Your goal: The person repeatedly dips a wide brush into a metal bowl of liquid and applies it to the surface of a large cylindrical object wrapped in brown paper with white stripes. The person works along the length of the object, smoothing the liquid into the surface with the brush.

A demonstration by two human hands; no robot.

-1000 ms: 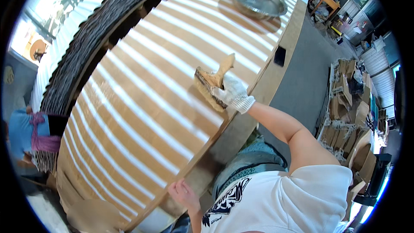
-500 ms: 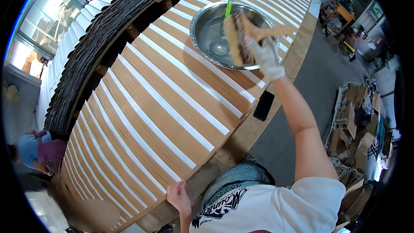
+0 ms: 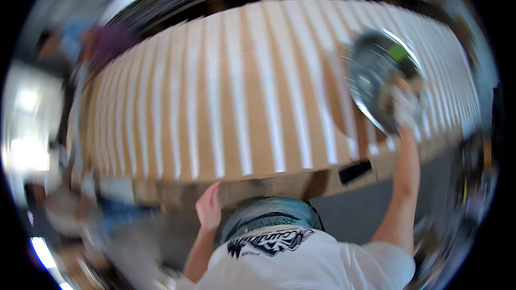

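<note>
Now the gloved right hand (image 3: 407, 108), closed round the brush (image 3: 386, 98), is in or just over the metal bowl (image 3: 367, 67), blur hiding which; best, I'd say, to keep the bristles inside the rim so drips fall there. The left hand (image 3: 208, 208), half-open, apparently empty, sits beside the tabletop (image 3: 258, 186). A second ago, that brush was on the striped sheets (image 3: 248, 91)!

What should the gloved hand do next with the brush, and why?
Perhaps wipe the brush on the rim of the bowl: the gloved right hand holds it there, and drips could fall on the striped sheets around. Blur hides whether the brush is wet.
</note>
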